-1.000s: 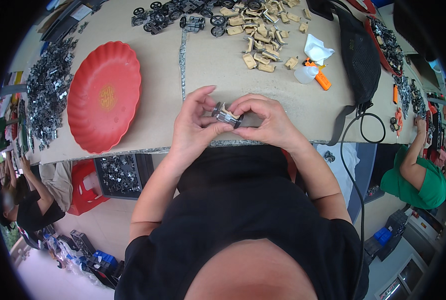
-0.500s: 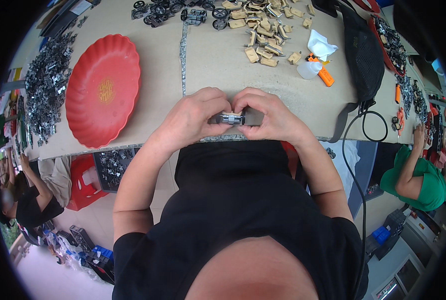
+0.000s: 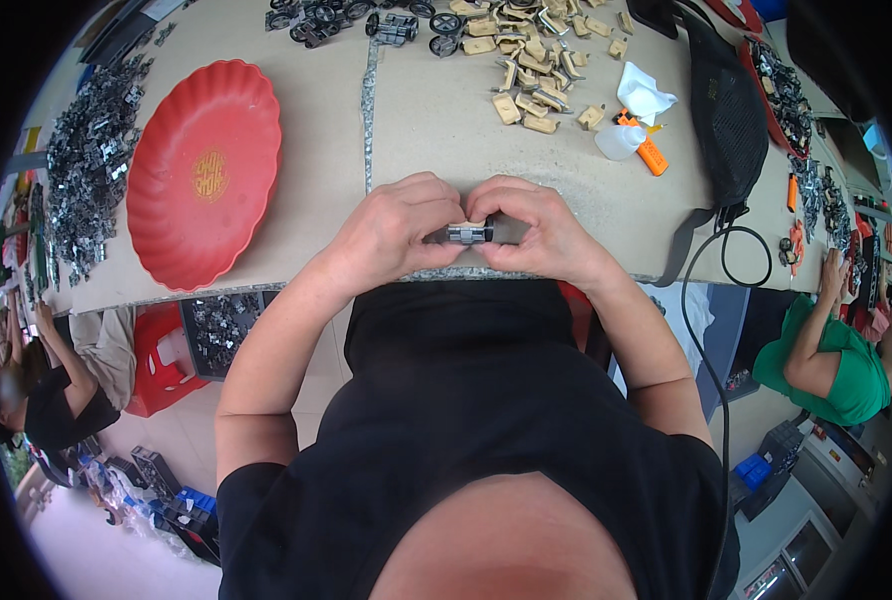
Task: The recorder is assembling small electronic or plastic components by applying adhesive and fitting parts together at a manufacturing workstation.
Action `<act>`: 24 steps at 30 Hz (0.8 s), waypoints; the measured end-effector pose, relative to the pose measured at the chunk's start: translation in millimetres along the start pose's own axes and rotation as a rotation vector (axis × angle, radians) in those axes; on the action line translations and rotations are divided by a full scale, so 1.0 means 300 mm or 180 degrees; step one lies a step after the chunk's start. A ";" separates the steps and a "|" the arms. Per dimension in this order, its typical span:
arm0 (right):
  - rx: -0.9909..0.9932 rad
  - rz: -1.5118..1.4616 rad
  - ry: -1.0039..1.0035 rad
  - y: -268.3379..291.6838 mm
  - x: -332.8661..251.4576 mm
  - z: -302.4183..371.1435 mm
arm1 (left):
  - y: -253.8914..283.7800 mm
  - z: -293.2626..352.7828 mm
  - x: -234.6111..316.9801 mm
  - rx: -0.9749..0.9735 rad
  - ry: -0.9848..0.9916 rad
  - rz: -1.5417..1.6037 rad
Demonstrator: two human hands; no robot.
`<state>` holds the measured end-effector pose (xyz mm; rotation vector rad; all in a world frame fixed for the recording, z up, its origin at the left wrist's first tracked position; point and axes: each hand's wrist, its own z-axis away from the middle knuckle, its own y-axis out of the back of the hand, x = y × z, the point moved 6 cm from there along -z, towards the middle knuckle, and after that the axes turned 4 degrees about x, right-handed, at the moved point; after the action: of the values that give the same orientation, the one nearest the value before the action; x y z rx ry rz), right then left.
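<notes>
At the near edge of the table, my left hand (image 3: 401, 225) and my right hand (image 3: 536, 230) meet around a small black and silver part (image 3: 469, 233). Both are closed, with the thumbs below and the bent fingers above pinching its ends. A bit of tan shows along its upper side; the fingers cover the rest, so its exact kind is hidden. Beyond my hands lies a loose heap of tan pieces with metal strips (image 3: 531, 75). To the left of that heap stand several black wheeled toy chassis (image 3: 394, 29).
A red scalloped tray (image 3: 206, 230) lies left, beside a pile of small dark metal parts (image 3: 86, 180). At right are a white squeeze bottle (image 3: 618, 142), an orange tool (image 3: 652, 157), a black bag (image 3: 723, 120) and a looping cable (image 3: 701, 340). Other people work at both sides.
My hands keep their pinch on the part, which has shifted very slightly to the right. The whole view has moved a little; nothing was let go.
</notes>
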<state>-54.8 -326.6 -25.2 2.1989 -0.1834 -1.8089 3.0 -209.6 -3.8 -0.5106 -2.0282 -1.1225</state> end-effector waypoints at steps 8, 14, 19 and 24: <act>0.0007 0.0062 0.0075 0.001 0.004 0.002 | -0.006 0.003 0.003 -0.0039 -0.0173 -0.0191; 0.0033 -0.0141 0.0038 0.017 -0.004 -0.009 | 0.007 0.011 0.051 0.0030 -0.0692 -0.0920; 0.0555 -0.1477 -0.1236 0.009 0.020 0.004 | -0.006 0.051 0.105 0.0499 -0.1600 -0.2060; 0.0404 -0.1380 -0.1492 -0.027 0.046 0.003 | -0.022 0.048 0.109 0.0583 -0.1557 -0.2218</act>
<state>-53.6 -322.8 -40.8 1.9623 0.0980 -2.6026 -28.3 -201.5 12.9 0.0493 -2.8302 -1.2596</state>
